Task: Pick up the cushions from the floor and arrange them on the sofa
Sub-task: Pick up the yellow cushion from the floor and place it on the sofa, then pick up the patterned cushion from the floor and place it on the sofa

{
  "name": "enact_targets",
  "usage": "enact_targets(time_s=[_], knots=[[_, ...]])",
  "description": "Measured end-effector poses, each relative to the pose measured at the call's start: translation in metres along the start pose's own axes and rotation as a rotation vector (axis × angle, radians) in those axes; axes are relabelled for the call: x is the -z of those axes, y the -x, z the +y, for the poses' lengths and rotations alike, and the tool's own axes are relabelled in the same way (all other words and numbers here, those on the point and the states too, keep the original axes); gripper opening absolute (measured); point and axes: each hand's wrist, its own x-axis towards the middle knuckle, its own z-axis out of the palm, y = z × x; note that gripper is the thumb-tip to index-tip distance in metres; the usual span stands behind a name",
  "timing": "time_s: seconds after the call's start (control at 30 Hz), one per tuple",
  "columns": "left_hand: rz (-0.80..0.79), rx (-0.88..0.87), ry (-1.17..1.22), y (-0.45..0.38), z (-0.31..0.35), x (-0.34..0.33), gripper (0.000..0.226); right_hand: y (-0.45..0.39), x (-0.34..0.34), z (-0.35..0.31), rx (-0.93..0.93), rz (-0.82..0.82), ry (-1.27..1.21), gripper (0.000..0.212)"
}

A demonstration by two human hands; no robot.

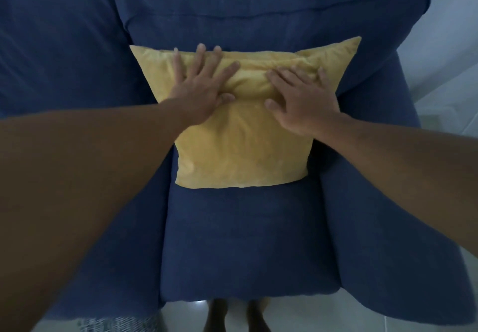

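A yellow square cushion [240, 148] stands upright on the seat of the blue sofa [245, 241], leaning against the backrest. My left hand [201, 85] lies flat on the cushion's upper left part, fingers spread, fingertips reaching over its top edge. My right hand [300, 98] presses flat on the upper right part, fingers apart. Neither hand grips the fabric; both press on it and the top of the cushion is dented and creased under them.
The sofa's right armrest [375, 176] rises beside the cushion, and another blue seat section [57, 47] lies to the left. Pale tiled floor [445, 114] shows at the right and bottom. My bare feet [235, 316] stand at the sofa's front edge. A patterned fabric piece [116, 325] shows bottom left.
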Motion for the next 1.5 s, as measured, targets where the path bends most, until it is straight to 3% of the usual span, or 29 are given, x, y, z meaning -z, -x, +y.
enact_targets(time_s=[0.23, 0.57, 0.73, 0.87, 1.1, 1.5], knots=[[-0.031, 0.079, 0.052, 0.012, 0.008, 0.015, 0.067, 0.001, 0.023, -0.005, -0.015, -0.087, -0.059, 0.069], [-0.063, 0.411, 0.301, 0.062, -0.029, 0.044, 0.075, 0.027, 0.059, 0.032, -0.176, -0.102, -0.054, 0.064], [-0.085, 0.548, 0.425, 0.101, -0.039, 0.053, 0.069, 0.041, 0.067, 0.018, -0.084, -0.003, -0.044, 0.052], [-0.174, 0.621, 0.543, 0.145, -0.032, 0.048, 0.064, 0.041, 0.06, -0.025, 0.041, -0.003, -0.047, 0.043], [-0.393, 0.674, 0.615, 0.236, -0.035, 0.007, 0.072, 0.036, 0.049, -0.131, 0.262, -0.064, -0.01, 0.048], [-0.416, 1.026, 0.805, 0.435, -0.09, -0.041, 0.064, 0.06, 0.013, -0.355, 0.519, -0.365, 0.011, 0.055]])
